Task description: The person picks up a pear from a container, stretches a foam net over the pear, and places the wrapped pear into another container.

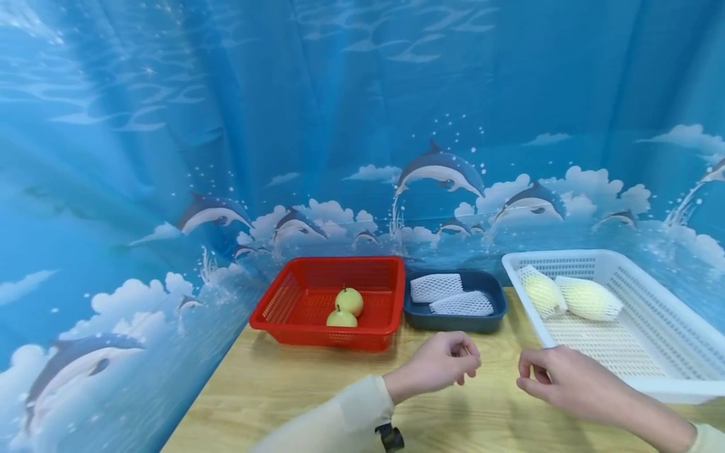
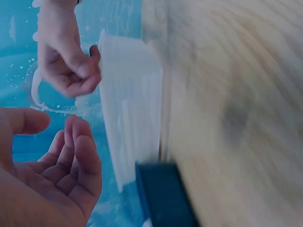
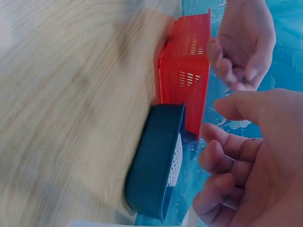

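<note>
My left hand (image 1: 438,363) hovers over the wooden table in front of the dark blue basket (image 1: 453,322), its fingers loosely curled around nothing. To its right, my right hand (image 1: 561,380) hangs beside the near left corner of the white basket (image 1: 668,385), also loosely curled and holding nothing. Both wrist views show a gap between thumb and fingers. Two white foam nets (image 1: 436,287) lie in the blue basket. Inside the white basket are two yellow-green pears in foam nets (image 1: 590,299). The red basket (image 1: 325,336) holds two bare pears (image 1: 348,302).
The baskets stand in a row at the back of the wooden table (image 1: 272,390), red at left, blue in the middle, white at right. Right behind them hangs a blue curtain (image 1: 340,126) printed with dolphins. The table's left edge meets the curtain.
</note>
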The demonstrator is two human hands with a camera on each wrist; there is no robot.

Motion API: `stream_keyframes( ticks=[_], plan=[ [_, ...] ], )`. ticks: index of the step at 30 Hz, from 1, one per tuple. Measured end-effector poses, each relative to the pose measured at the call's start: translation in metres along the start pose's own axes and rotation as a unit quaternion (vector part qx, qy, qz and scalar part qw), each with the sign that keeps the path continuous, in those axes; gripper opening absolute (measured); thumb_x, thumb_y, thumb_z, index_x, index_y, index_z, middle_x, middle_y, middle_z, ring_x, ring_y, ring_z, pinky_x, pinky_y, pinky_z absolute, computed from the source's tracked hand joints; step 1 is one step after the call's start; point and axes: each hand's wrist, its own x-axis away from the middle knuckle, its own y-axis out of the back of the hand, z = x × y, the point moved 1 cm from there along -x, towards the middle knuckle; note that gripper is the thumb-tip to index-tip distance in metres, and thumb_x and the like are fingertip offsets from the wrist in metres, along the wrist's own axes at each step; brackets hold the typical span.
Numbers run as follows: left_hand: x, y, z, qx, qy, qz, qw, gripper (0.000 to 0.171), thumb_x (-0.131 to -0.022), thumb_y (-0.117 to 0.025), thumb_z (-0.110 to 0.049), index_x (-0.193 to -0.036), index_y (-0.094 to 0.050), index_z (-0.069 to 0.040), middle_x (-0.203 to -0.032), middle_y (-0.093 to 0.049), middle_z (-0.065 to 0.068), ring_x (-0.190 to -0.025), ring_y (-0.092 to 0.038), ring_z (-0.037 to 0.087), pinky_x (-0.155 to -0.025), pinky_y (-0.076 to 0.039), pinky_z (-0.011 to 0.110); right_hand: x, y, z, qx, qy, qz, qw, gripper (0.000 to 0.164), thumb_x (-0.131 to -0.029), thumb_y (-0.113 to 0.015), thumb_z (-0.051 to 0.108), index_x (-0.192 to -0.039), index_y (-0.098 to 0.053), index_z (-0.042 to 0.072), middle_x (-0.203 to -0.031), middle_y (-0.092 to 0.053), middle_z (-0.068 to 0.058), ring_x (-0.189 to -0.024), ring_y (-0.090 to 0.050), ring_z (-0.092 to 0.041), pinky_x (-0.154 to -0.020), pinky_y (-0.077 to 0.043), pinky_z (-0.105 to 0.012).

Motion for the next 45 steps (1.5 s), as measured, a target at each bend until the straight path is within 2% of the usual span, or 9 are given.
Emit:
stream_keyframes(
  ticks=[5,10,23,27,31,35,37,41,45],
  plan=[
    [0.017,0.032,0.005,-0.089,-0.014,-0.029,0.9955,0.004,-0.094,-0.065,-0.024,-0.094,-0.066,-0.020,-0.079,-0.064,-0.011,-0.068,-0.058,0.005,-0.062,-0.050,0.022,0.000,-0.003,0.001,0.026,0.000,-0.009,1.000,0.018,-0.093,-0.070,0.035,-0.081,-0.058,0.037,-0.061,-0.039,0.022,-0.053,-0.033,0.006,-0.050,-0.029,-0.020],
    [0.034,0.068,0.018,-0.156,-0.008,-0.090,0.9836,0.003,-0.094,-0.067,-0.025,-0.096,-0.067,-0.023,-0.081,-0.063,-0.012,-0.073,-0.058,0.008,-0.064,-0.050,0.023,-0.002,-0.005,0.002,0.025,0.002,0.000,1.000,0.016,-0.093,-0.070,0.035,-0.082,-0.059,0.036,-0.062,-0.039,0.021,-0.053,-0.032,0.005,-0.051,-0.029,-0.020],
    [0.068,0.172,0.073,-0.221,0.046,-0.238,0.9447,0.009,-0.097,-0.059,-0.022,-0.096,-0.067,-0.018,-0.079,-0.064,-0.003,-0.064,-0.054,0.015,-0.059,-0.047,0.032,-0.009,-0.009,0.010,0.025,0.026,-0.016,0.999,0.014,-0.093,-0.070,0.034,-0.084,-0.060,0.037,-0.062,-0.040,0.023,-0.052,-0.032,0.007,-0.050,-0.029,-0.019],
    [0.079,0.201,0.090,-0.246,0.078,-0.293,0.9205,0.007,-0.096,-0.061,-0.022,-0.092,-0.066,-0.018,-0.076,-0.061,-0.001,-0.065,-0.054,0.017,-0.060,-0.045,0.032,-0.011,-0.009,0.011,0.023,0.028,-0.014,0.999,0.014,-0.094,-0.070,0.034,-0.084,-0.060,0.036,-0.062,-0.040,0.023,-0.052,-0.032,0.006,-0.050,-0.030,-0.019],
    [0.090,0.230,0.108,-0.305,0.086,-0.343,0.8844,0.005,-0.093,-0.063,-0.020,-0.092,-0.064,-0.015,-0.085,-0.063,0.002,-0.076,-0.056,0.021,-0.069,-0.048,0.037,-0.013,-0.008,0.012,0.020,0.029,-0.009,0.999,0.013,-0.094,-0.070,0.035,-0.085,-0.060,0.036,-0.063,-0.040,0.023,-0.053,-0.032,0.006,-0.050,-0.030,-0.019],
    [0.099,0.256,0.127,-0.361,0.091,-0.367,0.8522,0.019,-0.092,-0.064,-0.021,-0.103,-0.065,-0.005,-0.103,-0.063,0.014,-0.097,-0.056,0.034,-0.086,-0.047,0.050,-0.013,-0.007,0.012,0.022,0.029,-0.008,0.999,0.013,-0.094,-0.070,0.035,-0.085,-0.060,0.036,-0.063,-0.040,0.023,-0.053,-0.032,0.006,-0.050,-0.030,-0.019],
    [0.103,0.266,0.135,-0.377,0.103,-0.371,0.8424,0.030,-0.092,-0.063,-0.024,-0.111,-0.064,-0.001,-0.112,-0.061,0.021,-0.107,-0.053,0.040,-0.091,-0.044,0.056,-0.013,-0.007,0.012,0.021,0.028,-0.006,0.999,0.013,-0.094,-0.070,0.035,-0.085,-0.060,0.036,-0.063,-0.041,0.022,-0.053,-0.032,0.006,-0.051,-0.030,-0.019],
    [0.110,0.283,0.149,-0.380,0.148,-0.367,0.8362,0.046,-0.094,-0.062,-0.029,-0.126,-0.057,0.004,-0.124,-0.054,0.028,-0.116,-0.049,0.046,-0.094,-0.042,0.062,-0.013,-0.006,0.013,0.017,0.027,-0.002,0.999,0.013,-0.094,-0.069,0.035,-0.085,-0.060,0.036,-0.063,-0.041,0.022,-0.053,-0.033,0.006,-0.051,-0.031,-0.019],
    [0.114,0.294,0.160,-0.349,0.205,-0.351,0.8442,0.059,-0.097,-0.058,-0.033,-0.139,-0.046,0.007,-0.134,-0.049,0.036,-0.123,-0.045,0.053,-0.100,-0.041,0.064,-0.014,-0.005,0.013,0.012,0.018,0.009,1.000,0.012,-0.095,-0.068,0.036,-0.086,-0.061,0.036,-0.063,-0.042,0.022,-0.052,-0.033,0.005,-0.050,-0.031,-0.020]
  ],
)
